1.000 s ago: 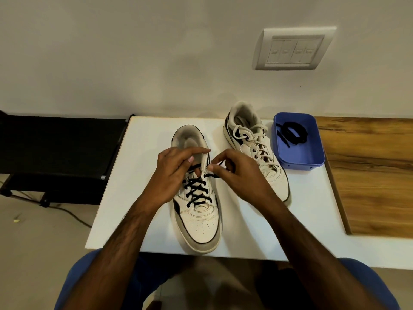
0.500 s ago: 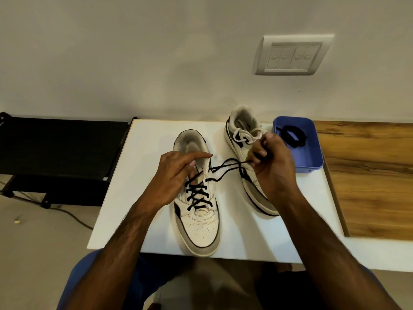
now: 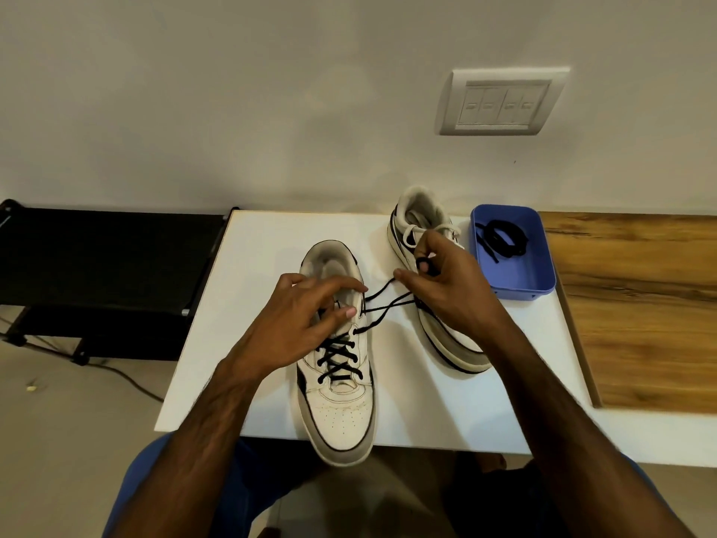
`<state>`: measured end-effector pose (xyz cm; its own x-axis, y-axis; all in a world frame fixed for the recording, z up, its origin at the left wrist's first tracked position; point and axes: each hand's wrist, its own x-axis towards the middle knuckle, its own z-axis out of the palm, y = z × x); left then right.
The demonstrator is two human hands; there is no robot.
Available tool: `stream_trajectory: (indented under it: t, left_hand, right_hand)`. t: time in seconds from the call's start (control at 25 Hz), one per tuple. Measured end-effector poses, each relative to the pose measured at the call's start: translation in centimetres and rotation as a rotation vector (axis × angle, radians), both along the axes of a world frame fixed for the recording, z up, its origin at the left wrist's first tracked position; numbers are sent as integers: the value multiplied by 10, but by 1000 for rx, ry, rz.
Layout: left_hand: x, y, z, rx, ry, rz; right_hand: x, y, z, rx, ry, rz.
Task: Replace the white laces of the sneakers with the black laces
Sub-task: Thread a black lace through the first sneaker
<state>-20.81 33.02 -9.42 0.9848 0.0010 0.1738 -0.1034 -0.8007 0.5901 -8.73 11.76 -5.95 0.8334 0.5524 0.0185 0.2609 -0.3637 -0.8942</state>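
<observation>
Head view looks down on a white worktop (image 3: 252,289) set against a pale wall, with a wooden surface (image 3: 636,312) adjoining on the right and a black rack (image 3: 101,262) on the left. Two white sneakers stand on the worktop: the near sneaker (image 3: 337,401), toe toward the person, already carries a black lace (image 3: 335,357) criss-crossed through its lower eyelets, while the far sneaker (image 3: 442,332) to its right keeps its white lace (image 3: 417,233). A blue tray (image 3: 543,281) at the far right holds the spare black lace (image 3: 502,238), coiled loosely. The left hand (image 3: 302,324) rests over the near sneaker's tongue and collar with fingers spread and lightly curved, steadying the shoe; whether it pinches any lace cannot be told. The right hand (image 3: 446,293) is clenched on the free ends of the black lace, which run taut from the upper eyelets across to it, a small loop showing between its fingers. The lace is judged thin, soft and very light, limp unless tensioned, so it is best taken near its stiff tip for threading. The sneaker looks light enough to slide under that pull, so a bracing hold on its upper seems wise.
</observation>
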Motion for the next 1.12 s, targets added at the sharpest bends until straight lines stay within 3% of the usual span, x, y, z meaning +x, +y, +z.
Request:
stream_trajectory:
  t: [0.12,0.32,0.48,0.6,0.68,0.8,0.88,0.92,1.04,1.12]
  left_hand:
    - [-6,-4,3,84,-25,-19]
    - [-7,-38,0,556,-292,18]
    - [-1,-54,-3,744,-133,22]
    - [-1,-57,-7,684,-60,72]
    - [-2,-58,-11,512,-94,73]
    - [-7,-50,-9,110,-122,106]
    - [-10,-45,-6,-86,-94,169]
    - [-11,-44,-6,-146,-87,195]
    - [-11,-46,-5,-201,-102,244]
    - [-11,-48,-6,-190,-105,268]
  right_hand:
    - [4,-6,-3,65,119,23]
    - [15,-13,-1,259,296,-41]
    - [29,-11,3,167,247,-141]
    - [40,1,8,43,184,-71]
    - [43,11,11,-91,88,9]
    - [40,10,10,-404,-275,-5]
    - [27,3,5,-451,-491,-85]
    - [15,-1,1,-399,-455,-51]
    - [-27,-10,-10,-266,3,269]
    - [-40,-20,-7,-122,252,366]
